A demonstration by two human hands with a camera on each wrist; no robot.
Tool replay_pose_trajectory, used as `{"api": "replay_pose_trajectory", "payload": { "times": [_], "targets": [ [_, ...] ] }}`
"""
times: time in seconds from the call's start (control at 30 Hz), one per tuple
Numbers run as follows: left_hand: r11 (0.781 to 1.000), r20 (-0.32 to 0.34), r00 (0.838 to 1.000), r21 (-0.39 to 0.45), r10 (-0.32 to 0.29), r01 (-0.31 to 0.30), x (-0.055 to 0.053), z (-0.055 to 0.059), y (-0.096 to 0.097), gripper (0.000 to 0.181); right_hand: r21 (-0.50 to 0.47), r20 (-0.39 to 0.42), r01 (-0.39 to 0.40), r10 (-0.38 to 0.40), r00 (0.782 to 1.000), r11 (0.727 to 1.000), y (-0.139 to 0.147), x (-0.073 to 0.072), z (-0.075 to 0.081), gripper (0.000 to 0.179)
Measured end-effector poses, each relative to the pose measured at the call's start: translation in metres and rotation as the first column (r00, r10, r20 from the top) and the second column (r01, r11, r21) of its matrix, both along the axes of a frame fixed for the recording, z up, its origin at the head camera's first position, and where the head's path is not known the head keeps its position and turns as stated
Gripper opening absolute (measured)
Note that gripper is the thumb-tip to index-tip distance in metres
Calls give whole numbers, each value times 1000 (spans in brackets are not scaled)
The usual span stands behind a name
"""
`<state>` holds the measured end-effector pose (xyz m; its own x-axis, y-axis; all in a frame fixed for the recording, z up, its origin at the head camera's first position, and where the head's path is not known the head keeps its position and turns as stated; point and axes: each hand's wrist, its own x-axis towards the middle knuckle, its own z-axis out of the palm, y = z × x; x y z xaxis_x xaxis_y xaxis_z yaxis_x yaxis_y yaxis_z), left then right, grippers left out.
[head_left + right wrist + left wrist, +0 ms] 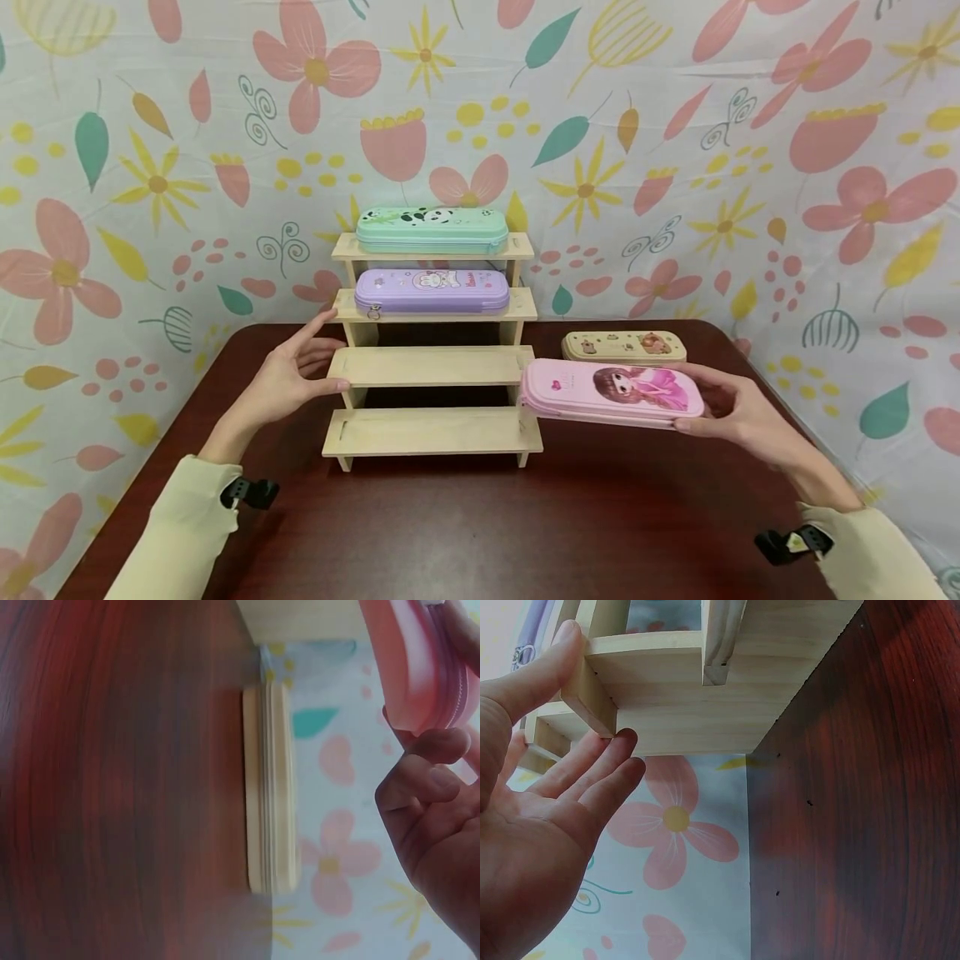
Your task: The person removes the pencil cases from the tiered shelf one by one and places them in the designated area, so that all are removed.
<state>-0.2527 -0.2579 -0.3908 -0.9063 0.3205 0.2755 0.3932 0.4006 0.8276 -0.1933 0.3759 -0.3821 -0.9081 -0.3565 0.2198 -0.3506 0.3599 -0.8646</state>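
Note:
A pink pencil case (573, 389) with a doll-like girl printed on its lid is held in the air by my right hand (731, 408). The thumb is at its near edge, fingers at the far side of its right end. To its left stands a four-tier wooden rack (431, 367). My left hand (281, 375) touches the rack's left side, fingers extended. In the left wrist view its thumb and fingertips (626, 739) lie at either side of a plank's end. A mint panda pencil case (431, 231) lies on the top tier, a purple pencil case (431, 290) on the tier below.
A cream pencil case (624, 344) lies on the dark brown table (450, 525), behind the pink one; the right wrist view shows it side-on. A flower-printed cloth (480, 100) hangs behind the table. The two lower tiers are bare wood.

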Motion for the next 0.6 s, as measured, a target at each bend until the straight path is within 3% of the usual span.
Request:
{"api": "replay_pose_trajectory", "payload": {
  "times": [0.3,0.47,0.6],
  "targets": [
    [1000,-2,1000,-10,4,-4,0,0,0,106,44,-6,38,-38,999,998,41,3,-8,65],
    [1000,-1,1000,-13,7,-7,0,-1,0,106,40,22,25,-26,999,999,59,-2,-17,62],
    [1000,-5,1000,-16,8,-8,0,-1,0,106,60,64,57,-61,996,997,69,-6,-24,61]
  ]
}}
